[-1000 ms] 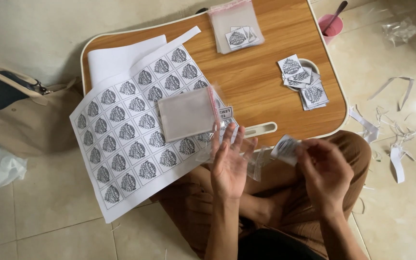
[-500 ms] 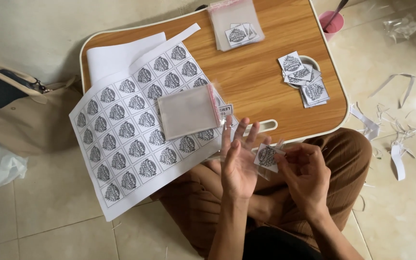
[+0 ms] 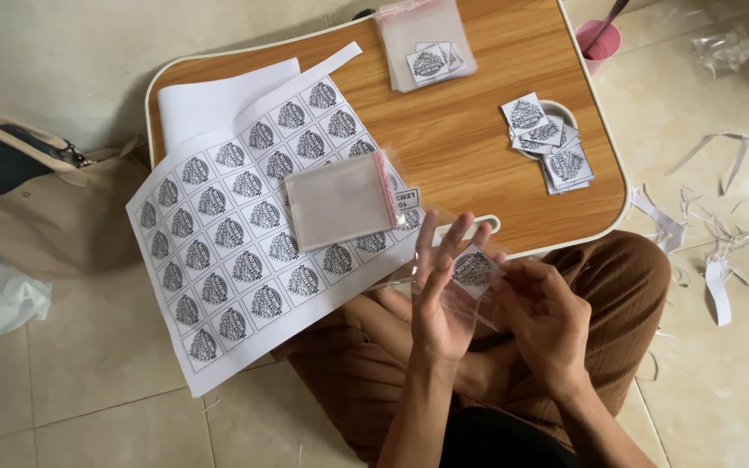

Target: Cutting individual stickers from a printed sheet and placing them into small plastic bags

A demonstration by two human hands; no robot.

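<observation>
My left hand (image 3: 442, 290) is raised over my lap with the fingers spread, holding a small clear plastic bag (image 3: 461, 299) against the palm. My right hand (image 3: 543, 312) pinches a small square printed label (image 3: 476, 269) and holds it at the mouth of that bag. Both hands are just in front of the wooden lap table (image 3: 470, 139). A large sheet of printed labels (image 3: 244, 234) hangs over the table's left front edge, with a stack of clear bags (image 3: 340, 201) lying on it.
A pile of cut square labels (image 3: 548, 143) lies at the table's right side. More clear bags holding labels (image 3: 426, 43) sit at the far edge. A pink cup (image 3: 602, 39) stands off the far right corner. Paper strips (image 3: 713, 251) litter the tile floor at right; a beige bag (image 3: 54, 208) lies at left.
My right hand has brought the cut label left to my left hand, which turned palm-up with the clear bag. The label now sits at the bag's opening.
</observation>
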